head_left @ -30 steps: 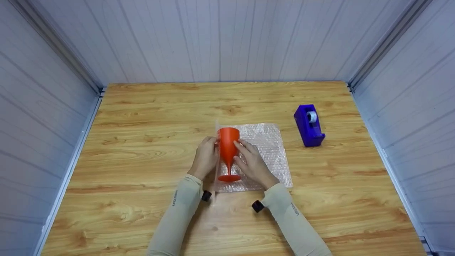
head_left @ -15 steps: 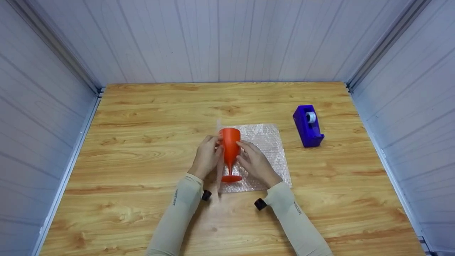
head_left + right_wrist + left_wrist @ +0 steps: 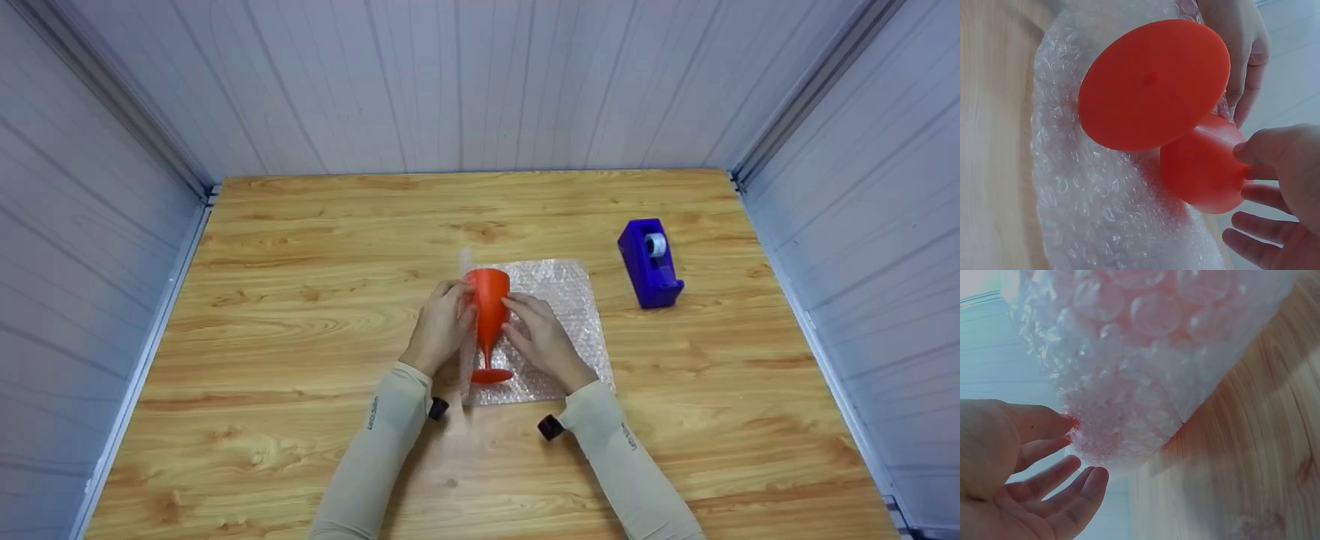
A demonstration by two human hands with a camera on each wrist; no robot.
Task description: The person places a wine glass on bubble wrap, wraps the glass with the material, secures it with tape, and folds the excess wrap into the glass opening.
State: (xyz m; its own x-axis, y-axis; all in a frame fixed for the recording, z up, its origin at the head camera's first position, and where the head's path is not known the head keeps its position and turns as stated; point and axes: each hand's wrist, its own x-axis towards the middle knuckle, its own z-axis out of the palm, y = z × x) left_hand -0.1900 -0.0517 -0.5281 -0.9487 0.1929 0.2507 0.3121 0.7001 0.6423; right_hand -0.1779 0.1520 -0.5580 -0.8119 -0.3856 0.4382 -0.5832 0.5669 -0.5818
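An orange plastic goblet (image 3: 491, 307) lies on its side over a sheet of bubble wrap (image 3: 566, 300), its round foot (image 3: 1154, 84) toward the person. My left hand (image 3: 439, 330) pinches the sheet's left edge between thumb and fingers and holds it raised against the goblet's bowl. In the left wrist view the lifted bubble wrap (image 3: 1129, 388) hides most of the goblet. From the other side, my right hand (image 3: 546, 341) touches the bowl with its thumb and fingertips. Its lower fingers (image 3: 1266, 228) stay extended and apart from the goblet.
A blue tape dispenser (image 3: 651, 262) with a white roll of tape (image 3: 655, 244) stands to the right, beyond the sheet. The wooden table (image 3: 300, 315) is bounded by pale panel walls (image 3: 480, 82) at the back and both sides.
The goblet has shifted slightly to the right. The left hand has brought the raised edge of the bubble wrap further over its left side, and the right hand has moved a little right with it.
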